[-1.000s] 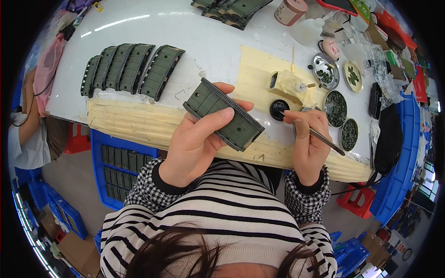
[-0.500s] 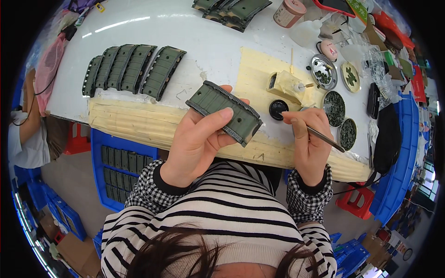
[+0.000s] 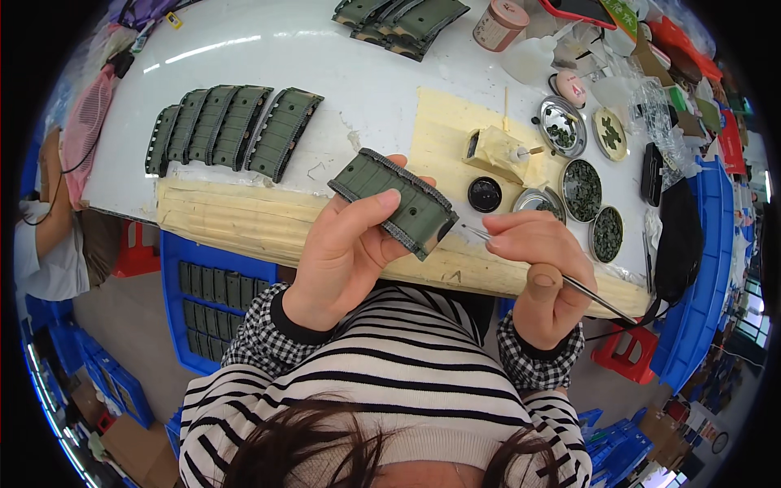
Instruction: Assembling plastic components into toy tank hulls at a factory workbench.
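My left hand [image 3: 338,248] is closed round a dark green, ribbed, slightly curved model panel [image 3: 390,198], its thumb lying on top and its fingers beneath. Toothed grey-black strips run along the panel's long edges, and a camouflage-coloured patch shows at its right end. In my right hand [image 3: 547,272] a pair of slim metal tweezers [image 3: 600,300] points left, tips just off that right end. Whether the tips hold a tiny piece is too small to tell. Behind the tweezers sits a small round black dish [image 3: 485,194], beside a metal tin [image 3: 533,198] partly covered by my right hand.
Similar green panels [image 3: 217,126] stand in a row at left, with more [image 3: 403,24] at the back. Round tins of small dark green bits [image 3: 582,189] and a taped block [image 3: 495,152] are at right. A blue tray [image 3: 172,301] of panels lies below the table edge.
My right hand has moved down, drawing the tweezers away from the black dish to beside the panel's right end. My left hand and the panel have barely shifted.
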Available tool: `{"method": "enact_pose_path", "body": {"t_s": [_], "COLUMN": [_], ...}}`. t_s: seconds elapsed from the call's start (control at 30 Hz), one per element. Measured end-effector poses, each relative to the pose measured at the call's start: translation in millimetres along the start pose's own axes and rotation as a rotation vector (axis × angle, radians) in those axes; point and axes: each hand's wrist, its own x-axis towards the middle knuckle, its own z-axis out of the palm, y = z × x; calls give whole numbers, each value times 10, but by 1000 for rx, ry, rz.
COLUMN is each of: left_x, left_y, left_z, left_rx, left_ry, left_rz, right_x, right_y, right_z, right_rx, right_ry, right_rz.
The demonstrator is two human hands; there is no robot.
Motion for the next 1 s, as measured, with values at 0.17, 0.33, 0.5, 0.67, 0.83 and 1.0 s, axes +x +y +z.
{"method": "enact_pose_path", "body": {"t_s": [0.17,0.33,0.5,0.67,0.83,1.0], "left_x": [-21,-27,-23,-21,-26,-20], "left_y": [2,4,5,6,13,-17], "left_z": [3,13,5,14,32,29], "left_rx": [22,30,31,38,53,32], "left_ry": [13,11,-4,1,21,18], "left_rz": [2,-5,-13,-13,-15,-4], "right_x": [14,13,6,5,29,30], "right_y": [17,35,31,42,43,30], "right_z": [45,35,32,29,16,47], "right_rx": [43,28,39,40,0,-48], "right_ry": [-54,-75,-77,-82,-108,-92], "right_rz": [57,58,83,80,60,32]}}
